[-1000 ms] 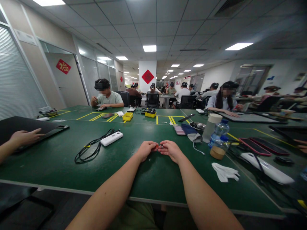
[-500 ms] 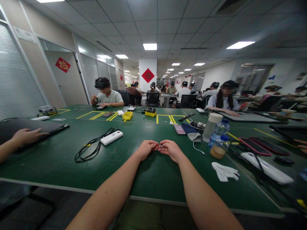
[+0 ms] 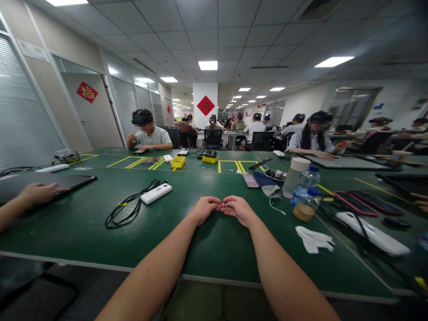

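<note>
My left hand [image 3: 204, 209] and my right hand [image 3: 239, 209] meet fingertip to fingertip, just above the green table [image 3: 83, 223]. Pinched in the left fingers is a small orange-red bit [image 3: 220, 204], mostly covered by them. A small silvery metal piece [image 3: 226, 205] shows between the right thumb and fingers. Both pieces are too small to name, and I cannot tell whether they are joined. Left of my hands lies a white power bank [image 3: 156, 194] beside a coiled black cable [image 3: 125, 211].
On the right stand a pale tumbler [image 3: 296, 178], bottles [image 3: 306, 205] and a metal bowl [image 3: 276, 174]; a white glove [image 3: 314, 240] lies nearer. Yellow trays [image 3: 178, 162] sit farther back. At left, another person's hand [image 3: 38, 194] touches a dark laptop [image 3: 76, 182]. People sit across the table.
My hands keep nearly the same pinch and place. The neighbour's hand at left has shifted slightly rightward on the laptop, with a finger now extended.
</note>
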{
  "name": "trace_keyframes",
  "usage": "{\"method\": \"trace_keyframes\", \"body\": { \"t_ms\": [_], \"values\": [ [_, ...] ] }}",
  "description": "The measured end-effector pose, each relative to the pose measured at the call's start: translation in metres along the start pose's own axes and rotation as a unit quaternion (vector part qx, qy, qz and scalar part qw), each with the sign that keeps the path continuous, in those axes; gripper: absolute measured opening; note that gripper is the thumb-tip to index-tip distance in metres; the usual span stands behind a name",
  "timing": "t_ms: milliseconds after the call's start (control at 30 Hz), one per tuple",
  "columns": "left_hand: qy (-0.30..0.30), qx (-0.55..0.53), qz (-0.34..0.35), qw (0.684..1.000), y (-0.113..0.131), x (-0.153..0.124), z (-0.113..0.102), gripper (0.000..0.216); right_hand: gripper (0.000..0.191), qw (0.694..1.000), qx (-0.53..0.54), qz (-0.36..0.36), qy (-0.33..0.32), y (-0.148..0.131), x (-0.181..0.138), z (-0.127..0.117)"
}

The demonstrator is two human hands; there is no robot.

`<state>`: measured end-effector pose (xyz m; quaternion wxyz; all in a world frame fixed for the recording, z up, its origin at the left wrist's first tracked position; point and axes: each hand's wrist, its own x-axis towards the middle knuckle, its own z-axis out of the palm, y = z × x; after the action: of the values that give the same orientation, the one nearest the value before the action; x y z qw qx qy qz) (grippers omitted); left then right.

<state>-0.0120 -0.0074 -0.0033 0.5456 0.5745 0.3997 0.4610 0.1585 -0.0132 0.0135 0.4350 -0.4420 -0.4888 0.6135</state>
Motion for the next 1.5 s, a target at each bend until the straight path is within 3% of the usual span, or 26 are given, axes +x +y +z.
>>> {"method": "trace_keyframes", "body": {
  "t_ms": [333,600,1000,1267,1500],
  "values": [
    [-0.007,0.065,0.012,0.998,-0.0018,0.0007,-0.0010,0.026,0.016,1.000,-0.012,-0.005,0.001,-0.0023,-0.0035,0.0024],
    [-0.015,0.037,0.020,0.999,-0.0003,-0.0002,0.0008,0.025,0.015,1.000,-0.010,-0.010,0.002,-0.0012,-0.0017,0.0022],
    [0.026,0.049,0.034,0.998,0.0056,-0.0044,0.0020,0.019,0.017,1.000,-0.005,-0.011,0.000,-0.0053,-0.0055,0.0034],
    [0.017,-0.032,-0.006,0.999,0.0058,-0.0035,0.0036,0.015,0.032,0.999,-0.014,-0.029,0.006,-0.0047,-0.0056,0.0045],
    [0.000,-0.079,-0.032,0.996,0.0065,-0.0026,0.0025,0.013,0.026,1.000,-0.020,-0.012,0.012,-0.0023,-0.0042,0.0048]
  ]
}}
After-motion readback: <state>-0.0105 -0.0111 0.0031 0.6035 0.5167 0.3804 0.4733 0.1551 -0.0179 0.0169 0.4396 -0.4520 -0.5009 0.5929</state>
